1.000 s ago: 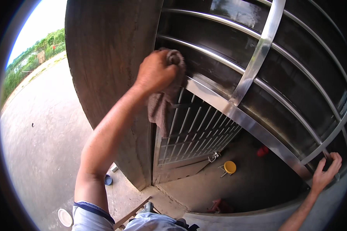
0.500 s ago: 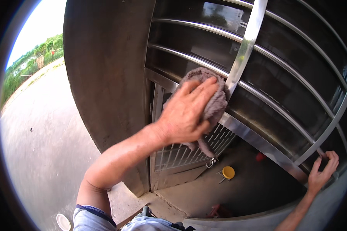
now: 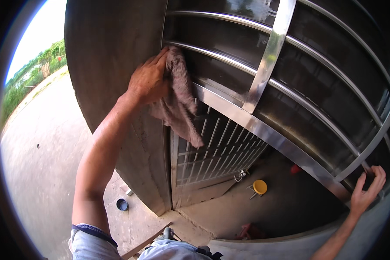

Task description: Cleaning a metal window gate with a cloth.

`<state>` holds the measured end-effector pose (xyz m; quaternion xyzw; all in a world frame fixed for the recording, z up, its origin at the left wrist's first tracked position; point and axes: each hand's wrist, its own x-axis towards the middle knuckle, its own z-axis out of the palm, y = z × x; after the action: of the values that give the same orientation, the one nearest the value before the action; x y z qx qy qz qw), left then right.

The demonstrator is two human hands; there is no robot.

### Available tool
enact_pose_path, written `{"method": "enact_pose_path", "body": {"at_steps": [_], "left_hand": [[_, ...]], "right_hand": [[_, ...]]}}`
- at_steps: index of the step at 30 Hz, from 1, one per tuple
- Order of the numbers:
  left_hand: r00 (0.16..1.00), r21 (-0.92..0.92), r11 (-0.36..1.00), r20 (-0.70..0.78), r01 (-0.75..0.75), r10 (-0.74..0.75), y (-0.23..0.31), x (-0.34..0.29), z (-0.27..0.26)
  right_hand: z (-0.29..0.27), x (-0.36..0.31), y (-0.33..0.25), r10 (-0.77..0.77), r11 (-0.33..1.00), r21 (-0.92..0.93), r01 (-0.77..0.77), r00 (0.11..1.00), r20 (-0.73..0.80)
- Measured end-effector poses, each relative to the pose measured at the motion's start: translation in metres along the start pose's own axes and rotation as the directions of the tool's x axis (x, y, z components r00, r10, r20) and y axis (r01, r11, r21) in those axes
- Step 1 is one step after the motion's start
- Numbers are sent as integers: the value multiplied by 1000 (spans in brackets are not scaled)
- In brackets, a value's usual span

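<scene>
My left hand (image 3: pixel 148 81) presses a fluffy grey-brown cloth (image 3: pixel 180 82) against the left end of a metal-framed window with dark panes. Its fingers are closed over the cloth's upper part, and the lower corner hangs loose above a barred door. Beside the hand, shiny round rails (image 3: pixel 221 56) run across the panes, joined by a flat upright bar (image 3: pixel 271 54). Far to the right, my right hand (image 3: pixel 367 193) curls around a metal bar (image 3: pixel 366 167) near the frame's lower right corner; part of its grip is hidden.
Below the window's bottom rail (image 3: pixel 234 112) stands a barred metal door (image 3: pixel 212 151) in an opening. A yellow stool (image 3: pixel 260 186) and a red object (image 3: pixel 295 169) are on the floor inside. A brown wall (image 3: pixel 112 56) borders the left; a dark bowl (image 3: pixel 122 204) sits on the ground.
My left hand has moved left with the cloth, from beside the upright bar to the window's left edge. My right hand keeps its hold at the right.
</scene>
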<state>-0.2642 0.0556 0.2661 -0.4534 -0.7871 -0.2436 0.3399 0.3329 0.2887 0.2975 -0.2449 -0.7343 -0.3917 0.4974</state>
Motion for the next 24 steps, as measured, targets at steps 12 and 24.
{"method": "enact_pose_path", "body": {"at_steps": [12, 24], "left_hand": [[940, -432, 860, -311, -272, 142, 53, -20, 17], [919, -546, 739, -218, -394, 329, 117, -28, -5]], "right_hand": [[10, -2, 2, 17, 1000, -2, -18, 998, -52], [10, -8, 14, -17, 999, -35, 16, 999, -30]]}}
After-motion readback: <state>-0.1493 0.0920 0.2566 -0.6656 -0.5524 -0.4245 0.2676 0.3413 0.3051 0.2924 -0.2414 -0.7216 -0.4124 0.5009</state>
